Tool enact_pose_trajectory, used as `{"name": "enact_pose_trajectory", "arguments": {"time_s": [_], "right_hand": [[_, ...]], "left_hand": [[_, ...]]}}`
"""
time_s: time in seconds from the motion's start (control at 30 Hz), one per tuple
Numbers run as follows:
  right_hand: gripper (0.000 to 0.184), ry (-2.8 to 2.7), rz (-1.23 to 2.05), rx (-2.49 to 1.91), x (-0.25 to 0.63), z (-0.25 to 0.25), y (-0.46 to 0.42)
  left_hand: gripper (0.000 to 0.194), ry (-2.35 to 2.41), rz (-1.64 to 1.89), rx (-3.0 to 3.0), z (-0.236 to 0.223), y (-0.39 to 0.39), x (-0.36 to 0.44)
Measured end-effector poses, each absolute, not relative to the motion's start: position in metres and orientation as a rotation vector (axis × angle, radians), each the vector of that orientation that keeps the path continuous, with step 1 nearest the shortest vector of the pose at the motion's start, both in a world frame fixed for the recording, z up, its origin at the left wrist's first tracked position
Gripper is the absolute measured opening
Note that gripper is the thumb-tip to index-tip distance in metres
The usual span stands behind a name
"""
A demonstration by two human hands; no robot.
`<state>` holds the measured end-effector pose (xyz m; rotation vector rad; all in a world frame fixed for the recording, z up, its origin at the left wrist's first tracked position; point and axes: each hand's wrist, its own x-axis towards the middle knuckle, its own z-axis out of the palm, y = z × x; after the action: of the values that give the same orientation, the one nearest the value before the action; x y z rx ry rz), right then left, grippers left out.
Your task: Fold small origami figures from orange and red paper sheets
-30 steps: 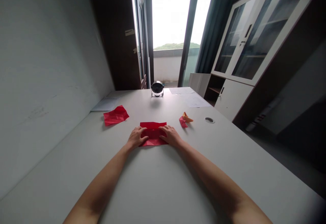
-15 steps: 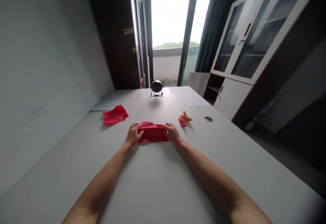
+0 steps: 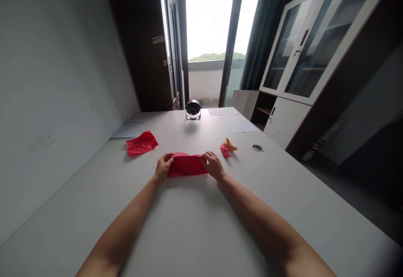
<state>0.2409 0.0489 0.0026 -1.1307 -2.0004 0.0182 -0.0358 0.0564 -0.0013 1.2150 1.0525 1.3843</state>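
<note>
A folded sheet of red paper [image 3: 188,166] lies between my hands at the middle of the white table, its long fold toward me. My left hand [image 3: 163,165] pinches its upper left corner, thumb on the near side. At the upper right corner, my right hand [image 3: 213,164] grips the edge between thumb and fingers. Behind the near flap a strip of the far layer shows. A second, creased red sheet [image 3: 142,143] rests to the left, apart from my hand. Right of my hands sit a folded red paper piece [image 3: 225,150] and an orange one [image 3: 231,145], touching each other.
A small round black device on a stand [image 3: 193,109] stands at the table's far end. White papers [image 3: 241,124] lie at the back right, another sheet [image 3: 128,129] by the left wall. A round cable hole [image 3: 257,147] is set near the right edge of the table [image 3: 189,226].
My left hand has shifted slightly left and drawn its fingers into a pinch on the corner. The near flap now covers more of the far layer. My right hand has barely moved.
</note>
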Motion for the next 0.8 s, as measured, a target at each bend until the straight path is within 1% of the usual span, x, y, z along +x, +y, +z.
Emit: {"name": "enact_pose_trajectory", "arguments": {"time_s": [0.1,0.27,0.47,0.63,0.73,0.8], "right_hand": [[0.01,-1.996,0.015,-1.124,0.241,0.0,0.05],[0.009,-1.975,0.019,-1.123,0.241,0.0,0.05],[0.012,-1.97,0.025,-1.096,0.24,0.006,0.047],[0.012,-1.922,0.038,-1.111,0.24,0.007,0.046],[0.014,-1.878,0.097,-1.112,0.238,0.007,0.046],[0.015,-1.802,0.208,-1.123,0.235,0.007,0.046]], "left_hand": [[0.041,1.067,1.4,1.124,-0.004,0.058,-0.037],[0.034,1.1,1.439,1.109,-0.005,0.06,-0.036],[0.039,1.055,1.316,1.247,0.004,0.051,-0.032],[0.029,1.055,1.293,1.393,0.006,0.046,-0.028],[0.026,1.086,1.312,1.356,0.004,0.047,-0.03],[0.027,1.072,1.337,1.294,0.004,0.048,-0.032]]}}
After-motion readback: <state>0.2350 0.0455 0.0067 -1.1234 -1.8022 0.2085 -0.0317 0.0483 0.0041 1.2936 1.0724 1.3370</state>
